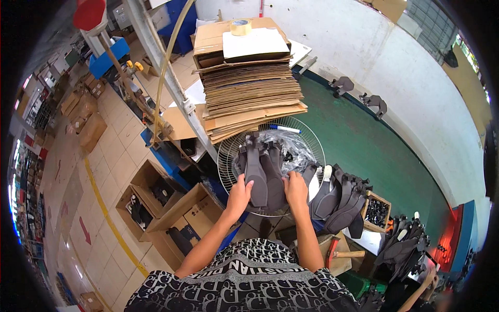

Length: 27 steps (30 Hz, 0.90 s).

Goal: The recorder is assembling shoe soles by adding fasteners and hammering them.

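My left hand is closed on the left edge of a dark grey sole-shaped piece, its thumb on the upper face. Pressed against that piece is a second, similar one; my right hand grips it by its right edge. Both pieces stand over a round wire basket, narrow ends pointing away from me. Clear plastic bags fill part of the basket, and a blue-and-white marker lies near its far rim. The fingers under the pieces are partly hidden.
Flattened cardboard is stacked beyond the basket, with a tape roll on top. More grey pieces lie at right, beside a box of small black parts and a hammer. Open cartons stand at left. Another person's hand shows lower right.
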{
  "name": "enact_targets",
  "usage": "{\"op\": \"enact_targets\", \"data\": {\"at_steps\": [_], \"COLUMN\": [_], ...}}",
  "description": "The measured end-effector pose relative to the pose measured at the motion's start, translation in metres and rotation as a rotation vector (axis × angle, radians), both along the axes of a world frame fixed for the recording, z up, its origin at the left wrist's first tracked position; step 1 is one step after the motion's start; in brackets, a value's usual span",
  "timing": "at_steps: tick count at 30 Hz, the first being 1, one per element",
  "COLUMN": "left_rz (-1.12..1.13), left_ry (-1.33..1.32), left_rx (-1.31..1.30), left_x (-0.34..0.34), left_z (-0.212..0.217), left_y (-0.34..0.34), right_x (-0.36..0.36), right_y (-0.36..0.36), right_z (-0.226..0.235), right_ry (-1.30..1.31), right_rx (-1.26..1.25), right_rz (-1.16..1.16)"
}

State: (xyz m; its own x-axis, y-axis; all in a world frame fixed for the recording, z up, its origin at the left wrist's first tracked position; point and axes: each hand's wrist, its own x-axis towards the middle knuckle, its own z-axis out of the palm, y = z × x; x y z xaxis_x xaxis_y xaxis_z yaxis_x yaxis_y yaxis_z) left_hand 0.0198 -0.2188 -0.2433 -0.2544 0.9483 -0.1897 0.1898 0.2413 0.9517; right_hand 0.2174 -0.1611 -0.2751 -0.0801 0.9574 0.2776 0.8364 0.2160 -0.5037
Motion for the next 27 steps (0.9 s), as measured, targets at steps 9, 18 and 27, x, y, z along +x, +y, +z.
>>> {"op": "enact_targets", "data": {"at_steps": [9,18,27], "left_rz": [0.18,0.329,0.338], "left_ry": [0.595,0.385,-0.486], "left_rx": [0.343,0.4,0.407], "left_x": [-0.006,-0.022,-0.037], "left_z": [-0.031,-0.065,-0.063], "left_y": [-0.025,-0.034,-0.063], "right_x": [-0.037,-0.062,-0.032], "right_y": [-0.021,0.001,-0.005], "right_z": [0.002,-0.005,0.0], "right_ry": [-0.175,0.095,0.187], "right_rx": [0.032,-0.226,-0.113], "right_rz": [0.061,0.16,0.059]}}
